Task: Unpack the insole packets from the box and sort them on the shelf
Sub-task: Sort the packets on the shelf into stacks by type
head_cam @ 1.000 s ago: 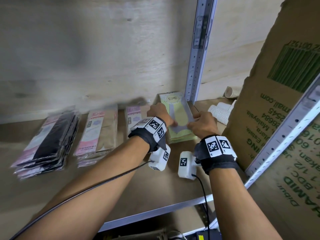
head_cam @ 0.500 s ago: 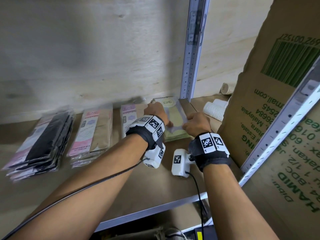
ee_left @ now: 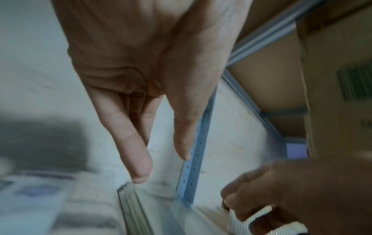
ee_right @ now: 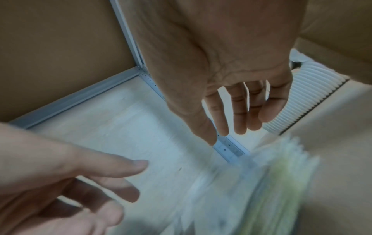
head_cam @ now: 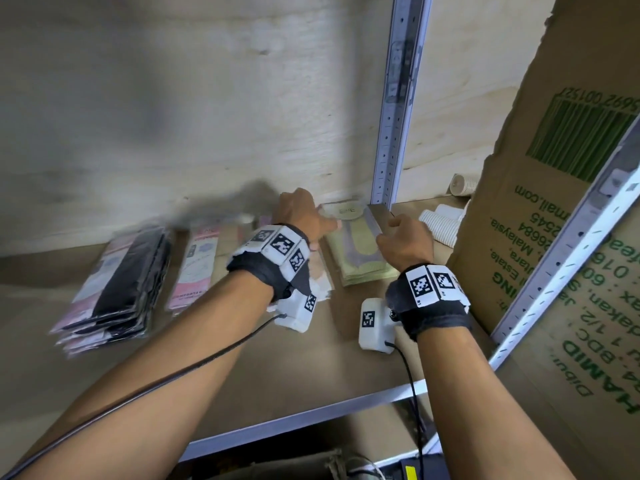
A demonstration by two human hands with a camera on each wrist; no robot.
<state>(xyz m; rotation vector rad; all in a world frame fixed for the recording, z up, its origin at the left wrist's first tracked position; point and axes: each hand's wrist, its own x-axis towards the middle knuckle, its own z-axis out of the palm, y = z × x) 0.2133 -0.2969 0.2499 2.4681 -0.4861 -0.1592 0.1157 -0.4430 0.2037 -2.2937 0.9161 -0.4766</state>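
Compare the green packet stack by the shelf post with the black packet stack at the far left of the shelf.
The green packet stack is pale green and squared up, close by the shelf post; the black packet stack is dark with pink edging and fanned unevenly at the shelf's left end. The left hand and right hand flank the green packet stack; no hand is near the black packet stack. Both lie flat on the shelf.
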